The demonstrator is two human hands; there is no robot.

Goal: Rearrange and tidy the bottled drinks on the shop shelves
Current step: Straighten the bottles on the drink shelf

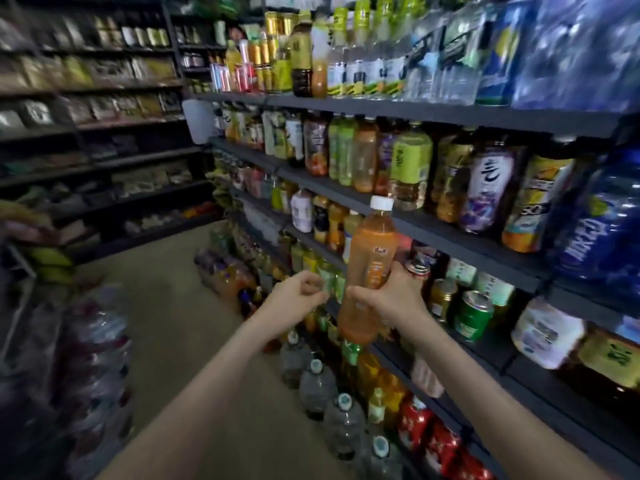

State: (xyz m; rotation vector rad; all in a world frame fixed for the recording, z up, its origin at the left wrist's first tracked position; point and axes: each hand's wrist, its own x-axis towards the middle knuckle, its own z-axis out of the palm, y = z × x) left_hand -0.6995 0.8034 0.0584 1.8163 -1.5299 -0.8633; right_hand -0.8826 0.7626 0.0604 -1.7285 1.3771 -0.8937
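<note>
A person stands in a shop aisle facing dark shelves (450, 239) packed with bottled drinks. The right hand (389, 294) grips an orange drink bottle (372, 251) with a white cap around its middle, holding it upright in the air, in front of the lower shelves. The left hand (299, 296) hovers just beside it, fingers curled into a loose fist with nothing in it. Large water bottles (317, 386) stand on the floor below.

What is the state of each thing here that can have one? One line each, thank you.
Orange bottle: white cap on, held in the air, nearly upright.
Right hand: grips the orange bottle.
Left hand: fingers curled, holds nothing.
Green can: standing on shelf.
Floor water bottles: standing, capped.
</note>
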